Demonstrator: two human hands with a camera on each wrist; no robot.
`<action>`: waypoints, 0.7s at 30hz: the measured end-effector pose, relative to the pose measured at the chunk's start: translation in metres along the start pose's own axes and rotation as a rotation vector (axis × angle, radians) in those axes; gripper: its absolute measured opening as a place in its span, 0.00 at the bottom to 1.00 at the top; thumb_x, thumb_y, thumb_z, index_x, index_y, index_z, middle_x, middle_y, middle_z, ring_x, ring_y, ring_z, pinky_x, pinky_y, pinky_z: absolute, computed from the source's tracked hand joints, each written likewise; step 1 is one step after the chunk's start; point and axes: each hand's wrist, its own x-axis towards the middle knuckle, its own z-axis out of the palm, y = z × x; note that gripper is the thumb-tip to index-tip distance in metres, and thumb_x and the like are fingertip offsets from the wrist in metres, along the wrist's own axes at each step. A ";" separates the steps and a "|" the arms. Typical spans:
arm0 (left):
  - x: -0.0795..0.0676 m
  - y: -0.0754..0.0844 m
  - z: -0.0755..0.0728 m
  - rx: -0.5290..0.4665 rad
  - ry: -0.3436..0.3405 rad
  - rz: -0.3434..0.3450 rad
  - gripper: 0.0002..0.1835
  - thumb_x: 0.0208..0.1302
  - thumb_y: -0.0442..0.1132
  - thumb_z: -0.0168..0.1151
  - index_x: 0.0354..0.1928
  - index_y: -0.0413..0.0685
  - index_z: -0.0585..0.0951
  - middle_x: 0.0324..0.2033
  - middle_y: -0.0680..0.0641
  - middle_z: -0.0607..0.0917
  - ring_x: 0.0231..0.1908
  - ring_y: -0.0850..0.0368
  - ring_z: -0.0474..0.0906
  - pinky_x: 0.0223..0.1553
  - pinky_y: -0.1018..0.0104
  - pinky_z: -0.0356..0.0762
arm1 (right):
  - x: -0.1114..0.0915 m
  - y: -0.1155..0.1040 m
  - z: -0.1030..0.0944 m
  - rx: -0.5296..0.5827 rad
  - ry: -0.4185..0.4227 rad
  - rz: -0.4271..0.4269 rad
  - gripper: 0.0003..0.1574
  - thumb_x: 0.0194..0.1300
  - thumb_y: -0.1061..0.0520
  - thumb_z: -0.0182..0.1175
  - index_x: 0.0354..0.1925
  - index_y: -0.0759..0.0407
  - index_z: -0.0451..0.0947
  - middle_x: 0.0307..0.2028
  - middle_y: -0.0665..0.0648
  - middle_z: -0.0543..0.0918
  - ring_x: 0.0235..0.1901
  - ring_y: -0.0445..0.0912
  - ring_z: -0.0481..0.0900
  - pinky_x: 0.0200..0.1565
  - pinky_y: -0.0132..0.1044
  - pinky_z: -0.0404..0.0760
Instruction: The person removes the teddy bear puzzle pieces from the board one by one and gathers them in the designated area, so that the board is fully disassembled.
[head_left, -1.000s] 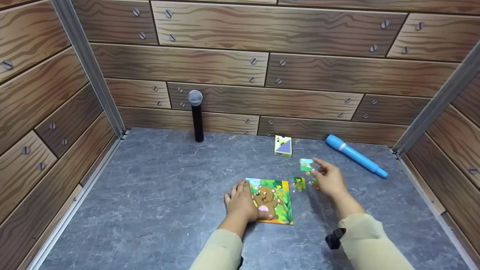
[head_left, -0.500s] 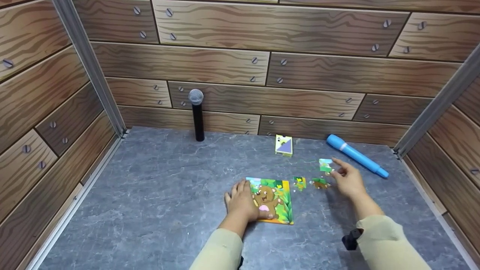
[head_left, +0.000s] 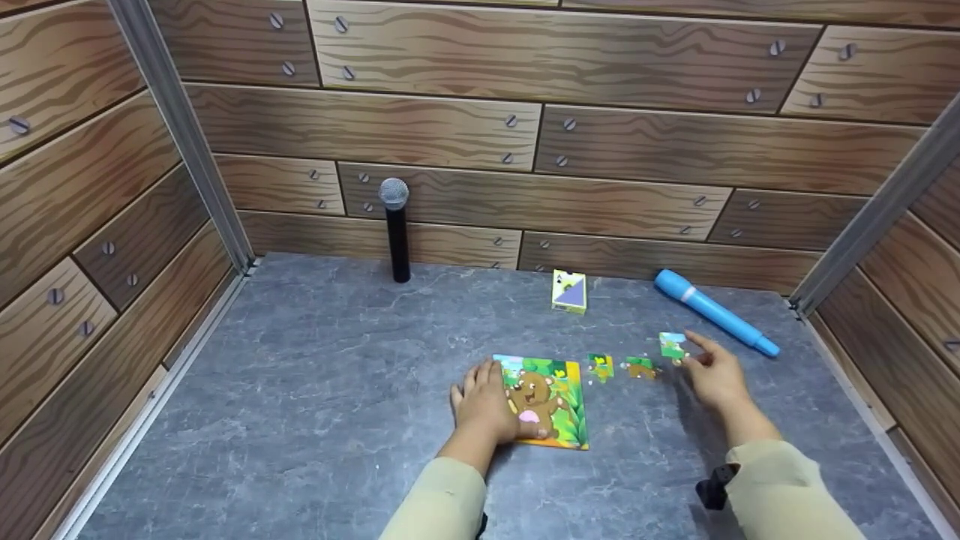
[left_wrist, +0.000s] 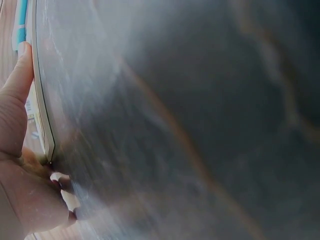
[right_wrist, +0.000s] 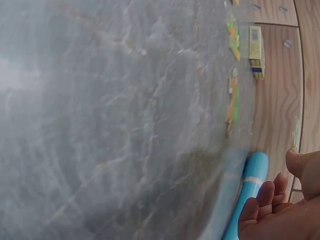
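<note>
In the head view, my left hand (head_left: 484,401) rests on the left side of a square bear puzzle (head_left: 541,401) lying on the grey table, its fingers stretched forward and its thumb over the picture. The left wrist view shows that thumb (left_wrist: 17,82) along the edge of the puzzle board. My right hand (head_left: 716,379) pinches a small blue-and-green puzzle piece (head_left: 672,346) between thumb and fingers, raised above the table; the right wrist view shows the piece (right_wrist: 296,135) edge-on. Two loose puzzle pieces, one yellow-green (head_left: 600,367) and one brown-green (head_left: 640,367), lie between the board and my right hand.
A yellow card box (head_left: 568,292) stands near the back wall. Behind my right hand lies a blue marker-like stick (head_left: 716,312). A black microphone (head_left: 397,232) stands upright at the back left. Wood-patterned walls enclose the table on the back and both sides.
My right hand has carried the pinched puzzle piece to the right, then slightly nearer, uncovering the brown-green piece. My left hand has stayed on the puzzle.
</note>
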 end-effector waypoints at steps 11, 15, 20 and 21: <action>0.003 -0.003 0.007 0.021 0.021 0.011 0.76 0.33 0.74 0.85 0.82 0.43 0.61 0.80 0.43 0.62 0.79 0.39 0.55 0.76 0.29 0.47 | -0.003 0.018 -0.005 0.027 -0.027 0.121 0.34 0.81 0.63 0.51 0.80 0.66 0.61 0.47 0.71 0.78 0.34 0.49 0.75 0.32 0.39 0.76; 0.005 -0.005 0.009 0.022 0.024 0.015 0.76 0.32 0.74 0.85 0.82 0.43 0.62 0.80 0.43 0.62 0.79 0.39 0.55 0.76 0.28 0.47 | -0.002 0.024 -0.004 0.067 -0.058 0.177 0.35 0.81 0.63 0.51 0.81 0.64 0.59 0.47 0.69 0.77 0.30 0.47 0.74 0.29 0.39 0.77; 0.006 -0.005 0.009 0.030 0.011 0.013 0.77 0.33 0.75 0.84 0.82 0.43 0.61 0.81 0.43 0.62 0.79 0.39 0.54 0.76 0.28 0.47 | -0.004 0.031 0.000 0.112 -0.053 0.220 0.35 0.81 0.63 0.49 0.81 0.65 0.57 0.60 0.76 0.72 0.37 0.49 0.73 0.32 0.36 0.76; 0.006 -0.005 0.008 0.031 0.011 0.013 0.77 0.33 0.75 0.84 0.82 0.43 0.61 0.81 0.43 0.61 0.79 0.39 0.54 0.76 0.28 0.47 | -0.004 0.032 0.000 0.118 -0.049 0.227 0.35 0.82 0.63 0.49 0.81 0.66 0.57 0.63 0.76 0.70 0.39 0.50 0.72 0.33 0.36 0.75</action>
